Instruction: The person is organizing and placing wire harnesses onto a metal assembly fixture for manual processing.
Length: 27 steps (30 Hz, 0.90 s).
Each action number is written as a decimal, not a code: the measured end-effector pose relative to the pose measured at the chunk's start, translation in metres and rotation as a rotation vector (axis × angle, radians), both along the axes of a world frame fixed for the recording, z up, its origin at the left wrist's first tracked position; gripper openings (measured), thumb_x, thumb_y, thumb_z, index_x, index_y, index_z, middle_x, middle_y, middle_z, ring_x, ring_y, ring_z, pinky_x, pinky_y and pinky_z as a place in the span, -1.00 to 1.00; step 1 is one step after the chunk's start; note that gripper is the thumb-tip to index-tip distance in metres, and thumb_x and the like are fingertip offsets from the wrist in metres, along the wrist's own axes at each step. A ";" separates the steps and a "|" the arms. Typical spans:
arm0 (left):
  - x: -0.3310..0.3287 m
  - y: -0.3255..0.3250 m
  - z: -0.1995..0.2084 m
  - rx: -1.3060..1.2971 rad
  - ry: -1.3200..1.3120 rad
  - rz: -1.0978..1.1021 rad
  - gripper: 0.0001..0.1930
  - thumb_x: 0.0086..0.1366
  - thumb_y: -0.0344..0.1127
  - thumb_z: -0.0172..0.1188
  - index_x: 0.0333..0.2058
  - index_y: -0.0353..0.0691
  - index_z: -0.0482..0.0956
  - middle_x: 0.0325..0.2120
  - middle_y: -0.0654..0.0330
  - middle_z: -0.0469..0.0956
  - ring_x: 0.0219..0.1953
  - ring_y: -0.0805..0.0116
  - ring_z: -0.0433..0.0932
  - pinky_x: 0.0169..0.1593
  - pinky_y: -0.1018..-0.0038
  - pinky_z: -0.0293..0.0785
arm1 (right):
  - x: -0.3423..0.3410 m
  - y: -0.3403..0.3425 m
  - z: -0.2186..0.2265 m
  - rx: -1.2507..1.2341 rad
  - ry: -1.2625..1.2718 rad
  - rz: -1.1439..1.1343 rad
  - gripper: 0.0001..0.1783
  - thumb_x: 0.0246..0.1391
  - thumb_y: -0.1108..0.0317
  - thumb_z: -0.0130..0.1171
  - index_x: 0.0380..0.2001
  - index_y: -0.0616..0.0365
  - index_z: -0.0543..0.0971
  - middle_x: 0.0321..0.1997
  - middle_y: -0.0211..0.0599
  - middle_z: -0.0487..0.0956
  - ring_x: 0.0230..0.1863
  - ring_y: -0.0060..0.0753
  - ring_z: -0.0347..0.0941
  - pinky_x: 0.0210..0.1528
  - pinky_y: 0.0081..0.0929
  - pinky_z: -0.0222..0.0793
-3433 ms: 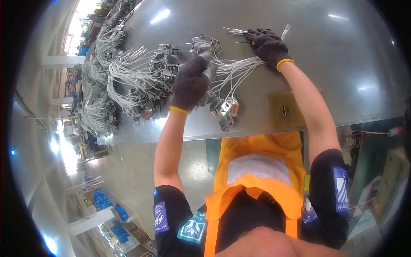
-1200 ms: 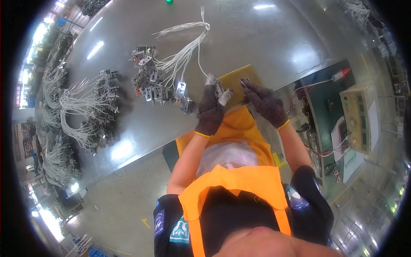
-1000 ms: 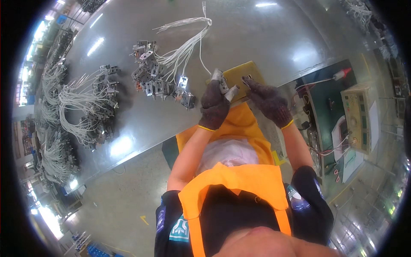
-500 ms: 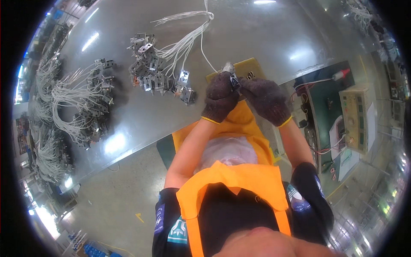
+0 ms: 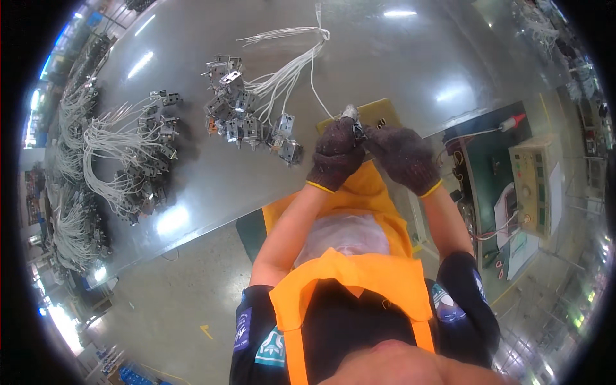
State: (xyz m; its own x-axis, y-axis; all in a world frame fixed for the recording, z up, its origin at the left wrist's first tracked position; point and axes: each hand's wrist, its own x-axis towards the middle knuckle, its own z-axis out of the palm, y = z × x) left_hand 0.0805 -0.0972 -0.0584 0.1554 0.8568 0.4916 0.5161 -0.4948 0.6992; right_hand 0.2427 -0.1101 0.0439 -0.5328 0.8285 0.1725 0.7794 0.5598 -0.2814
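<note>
My left hand (image 5: 335, 156), in a dark knitted glove with a yellow cuff, is closed round a small metal part (image 5: 359, 132) at the table's near edge. Its thumb tip is wrapped in something whitish. A white wire (image 5: 319, 96) runs from beside that thumb toward a bundle of white wires (image 5: 292, 70). My right hand (image 5: 405, 160), gloved alike, is closed with its fingertips against the same part; whether it also grips something small is hidden. Beneath the hands lies a yellowish board (image 5: 380, 112) with small dark metal pieces (image 5: 381, 123) on it.
Left of my hands is a pile of silver metal brackets (image 5: 240, 122) on the grey metal table (image 5: 212, 186). Farther left lie more wired brackets (image 5: 128, 154). At right are a beige instrument box (image 5: 532, 186), a red-tipped probe (image 5: 511, 122) and red-handled scissors (image 5: 500, 268).
The whole view has shifted slightly, so the table and its piles sit a little lower and farther right. Both hands stay together at the metal part, with little visible movement.
</note>
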 end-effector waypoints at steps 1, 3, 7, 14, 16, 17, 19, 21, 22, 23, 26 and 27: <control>0.001 0.001 -0.002 -0.003 0.002 -0.005 -0.43 0.08 -0.40 0.34 0.09 -0.34 0.39 -0.22 -0.17 0.54 -0.14 -0.15 0.55 -0.08 0.16 0.49 | 0.001 0.001 0.002 0.006 0.001 0.003 -0.72 0.21 0.24 0.08 -0.07 0.06 0.58 -0.35 -0.11 0.61 -0.31 0.01 0.55 -0.25 -0.13 0.46; 0.007 -0.002 0.003 0.021 -0.013 0.017 -0.47 0.08 -0.41 0.26 0.06 -0.36 0.40 -0.26 -0.17 0.53 -0.19 -0.18 0.54 -0.10 0.11 0.47 | -0.007 0.004 0.021 -0.286 -0.216 -0.112 -0.75 0.19 0.30 0.05 -0.10 0.03 0.57 -0.37 -0.12 0.60 -0.31 -0.02 0.55 -0.27 -0.14 0.46; 0.009 0.006 0.009 -0.052 -0.001 0.014 -0.64 0.12 -0.41 0.14 -0.08 -0.36 0.44 -0.38 -0.16 0.52 -0.27 -0.18 0.53 -0.18 0.04 0.45 | -0.003 -0.001 0.000 0.028 -0.144 -0.037 -0.81 0.10 0.28 0.03 -0.31 0.13 0.56 -0.43 -0.02 0.60 -0.34 0.06 0.56 -0.30 -0.06 0.47; 0.012 0.001 0.009 0.099 -0.012 0.085 -0.82 0.11 -0.37 0.16 -0.31 -0.25 0.42 -0.50 -0.09 0.45 -0.39 -0.12 0.50 -0.30 0.11 0.41 | -0.001 0.003 -0.005 0.041 -0.127 -0.021 -0.83 0.03 0.34 0.07 -0.29 0.09 0.55 -0.42 -0.04 0.58 -0.33 0.04 0.55 -0.28 -0.08 0.47; 0.009 -0.004 0.014 0.036 0.085 0.058 -0.81 0.10 -0.36 0.17 -0.31 -0.26 0.43 -0.46 -0.10 0.46 -0.37 -0.11 0.50 -0.30 0.11 0.40 | 0.004 0.001 -0.006 0.121 -0.082 0.035 -0.81 0.04 0.30 0.07 -0.31 0.12 0.58 -0.41 0.01 0.60 -0.31 0.06 0.58 -0.27 -0.05 0.48; 0.009 -0.005 0.009 0.053 0.090 0.061 -0.81 0.10 -0.36 0.17 -0.31 -0.26 0.43 -0.46 -0.10 0.46 -0.37 -0.11 0.50 -0.30 0.11 0.40 | 0.003 0.002 -0.001 -0.061 -0.124 0.014 -0.81 0.05 0.31 0.07 -0.31 0.13 0.58 -0.40 0.01 0.60 -0.31 0.07 0.57 -0.27 -0.04 0.48; 0.004 -0.004 -0.010 0.070 0.104 0.051 -0.78 0.09 -0.35 0.18 -0.29 -0.29 0.41 -0.41 -0.08 0.48 -0.31 -0.13 0.49 -0.25 0.09 0.40 | -0.007 0.005 -0.002 -0.216 -0.151 0.016 -0.82 0.06 0.32 0.07 -0.31 0.13 0.58 -0.39 0.02 0.60 -0.30 0.09 0.57 -0.27 -0.02 0.48; 0.007 -0.004 0.006 -0.036 0.076 0.043 -0.69 0.08 -0.30 0.27 -0.24 -0.31 0.43 -0.36 -0.11 0.51 -0.26 -0.14 0.52 -0.20 0.11 0.43 | -0.008 -0.006 -0.011 -0.119 -0.138 -0.107 -0.82 0.09 0.32 0.04 -0.33 0.13 0.58 -0.36 0.03 0.60 -0.27 0.13 0.56 -0.22 -0.02 0.48; 0.009 -0.003 0.013 -0.155 0.050 0.037 -0.60 0.07 -0.25 0.35 -0.18 -0.33 0.45 -0.30 -0.14 0.53 -0.21 -0.14 0.54 -0.14 0.12 0.46 | -0.004 -0.004 -0.011 -0.114 -0.139 -0.114 -0.82 0.09 0.32 0.04 -0.33 0.13 0.58 -0.36 0.03 0.60 -0.27 0.13 0.56 -0.22 -0.02 0.48; 0.007 -0.006 0.016 -0.159 0.053 0.043 -0.60 0.07 -0.25 0.35 -0.18 -0.33 0.45 -0.30 -0.14 0.53 -0.21 -0.14 0.54 -0.14 0.12 0.46 | -0.002 -0.005 -0.008 -0.100 -0.092 -0.092 -0.79 0.10 0.31 0.06 -0.27 0.16 0.59 -0.31 0.05 0.61 -0.24 0.15 0.55 -0.17 -0.05 0.48; 0.001 -0.021 0.034 -0.048 0.000 0.003 -0.60 0.13 -0.31 0.22 -0.08 -0.34 0.41 -0.29 -0.09 0.51 -0.18 -0.20 0.49 -0.05 0.08 0.43 | 0.008 -0.010 0.002 -0.195 0.172 -0.061 -0.65 0.10 0.30 0.18 -0.05 0.16 0.55 -0.21 -0.02 0.64 -0.21 0.01 0.58 -0.14 -0.18 0.49; -0.001 -0.033 0.056 0.045 -0.010 0.123 -0.55 0.16 -0.28 0.21 0.00 -0.36 0.39 -0.25 -0.10 0.52 -0.14 -0.19 0.49 0.01 0.09 0.42 | 0.012 -0.008 0.003 -0.290 0.386 -0.060 -0.50 0.09 0.29 0.27 0.12 0.13 0.50 -0.16 -0.12 0.66 -0.22 -0.15 0.61 -0.15 -0.28 0.49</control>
